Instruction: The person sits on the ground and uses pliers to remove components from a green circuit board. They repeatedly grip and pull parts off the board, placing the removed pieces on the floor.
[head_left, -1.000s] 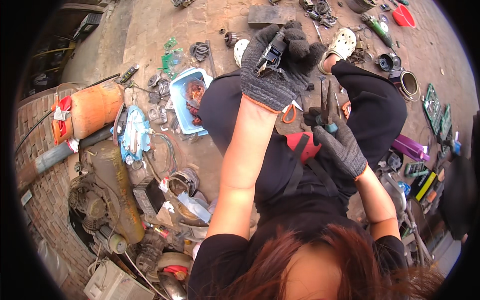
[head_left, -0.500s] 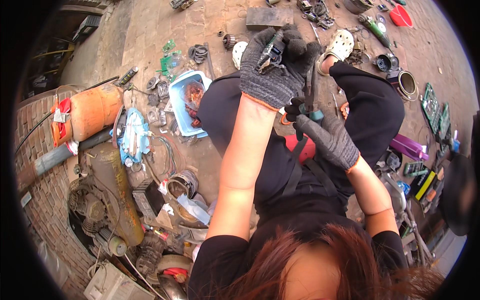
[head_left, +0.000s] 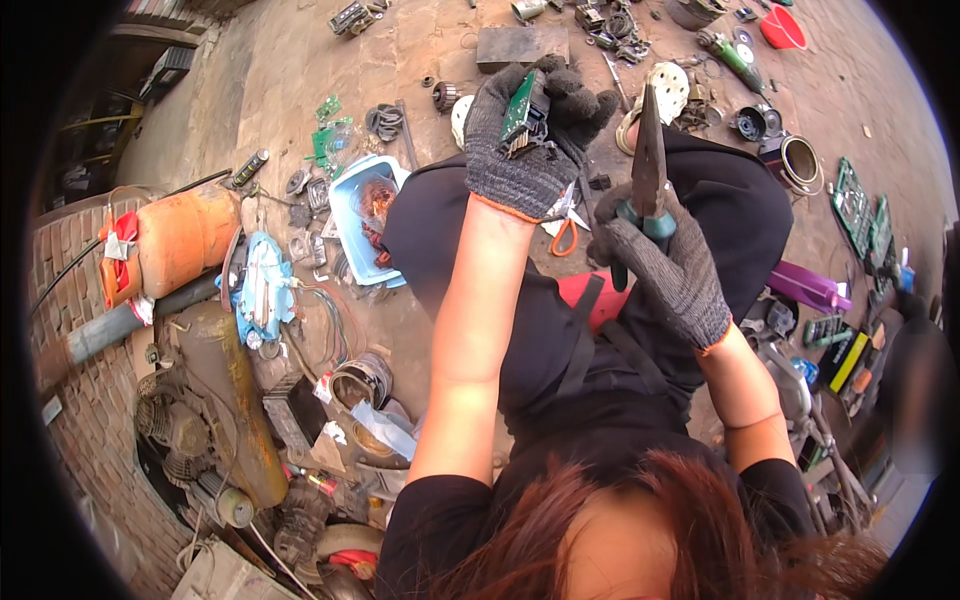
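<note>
A small green circuit board (head_left: pixel 521 110) with dark parts along one side rests in my left hand (head_left: pixel 520 172), its gloved fingers curled around it. My right hand (head_left: pixel 672 268), in a grey knitted glove too, is wrapped round the teal handles of a pair of pliers (head_left: pixel 650 165). The plier jaws look closed, point away from me and stand apart from the board. Below and between the hands, orange-handled scissors (head_left: pixel 566 236) show near my lap.
A light-blue basin (head_left: pixel 345 215) with copper-coloured scraps stands beyond my left knee. Farther left lies an orange gas cylinder (head_left: pixel 190 235). Ahead are a metal block (head_left: pixel 520 46), motor parts, a green angle grinder (head_left: pixel 732 58) and a red bowl (head_left: pixel 782 28). Green boards (head_left: pixel 855 205) lie at right.
My right hand and the pliers have drawn away from the left hand to the right. The circuit board has turned so its green face shows, and the left hand has shifted slightly left.
</note>
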